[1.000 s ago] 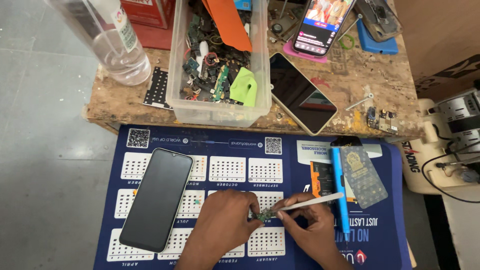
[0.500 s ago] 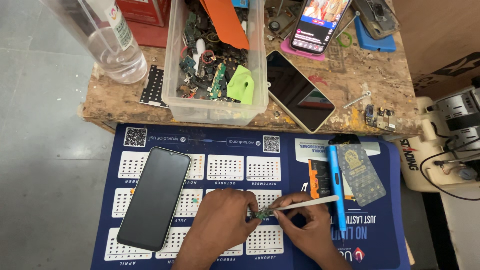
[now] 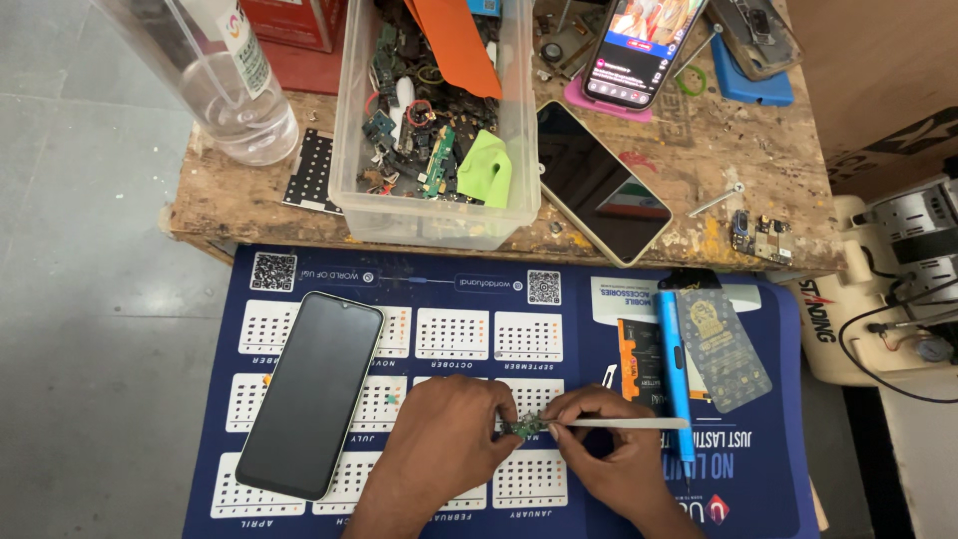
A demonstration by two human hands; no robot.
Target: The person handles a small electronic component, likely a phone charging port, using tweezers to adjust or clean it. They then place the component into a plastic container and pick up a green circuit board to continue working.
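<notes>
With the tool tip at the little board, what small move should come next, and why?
Probably a gentle pry or nudge with the white tool. The left hand pinches the small green circuit board over the blue mat, and the right hand has the tool's tip already at the board's edge.
</notes>
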